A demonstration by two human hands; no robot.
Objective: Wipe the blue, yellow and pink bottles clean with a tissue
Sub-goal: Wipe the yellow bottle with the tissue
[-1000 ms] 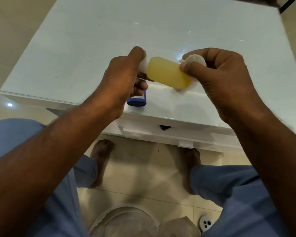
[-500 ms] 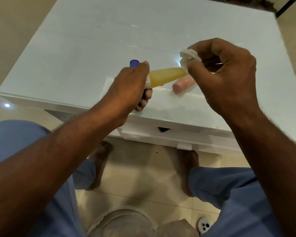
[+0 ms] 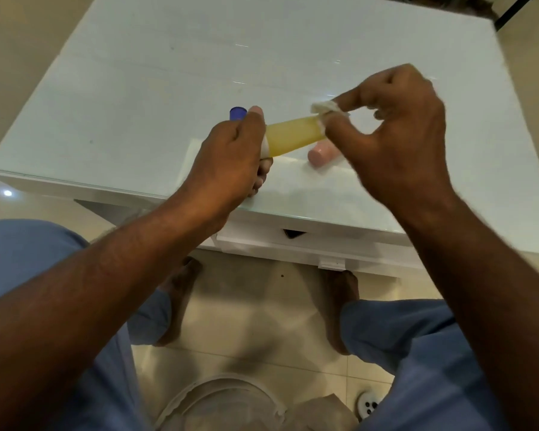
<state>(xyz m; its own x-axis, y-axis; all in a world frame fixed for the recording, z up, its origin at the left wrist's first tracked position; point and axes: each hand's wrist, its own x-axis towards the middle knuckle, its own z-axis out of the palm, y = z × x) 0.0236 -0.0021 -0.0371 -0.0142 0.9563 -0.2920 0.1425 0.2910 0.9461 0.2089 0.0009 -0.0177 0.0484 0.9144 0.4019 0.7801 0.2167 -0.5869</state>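
Note:
My left hand (image 3: pixel 231 157) grips the yellow bottle (image 3: pixel 293 135) by its white cap end and holds it level above the white table (image 3: pixel 143 88). My right hand (image 3: pixel 395 135) pinches a small white tissue (image 3: pixel 322 111) against the bottle's far end. The pink bottle (image 3: pixel 319 154) lies on the table just below that end, partly hidden by my right hand. Only the top of the blue bottle (image 3: pixel 238 113) shows, behind my left hand's knuckles.
The table's front edge runs under my wrists, with a drawer (image 3: pixel 293 241) below it. My legs in blue trousers and bare feet stand on the tiled floor. A white bin (image 3: pixel 224 396) and a floor drain (image 3: pixel 369 404) sit below.
The yellow bottle swung from flat and facing me to pointing right. The right hand slid the tissue out to the bottle's end. The pink bottle came into sight beneath it.

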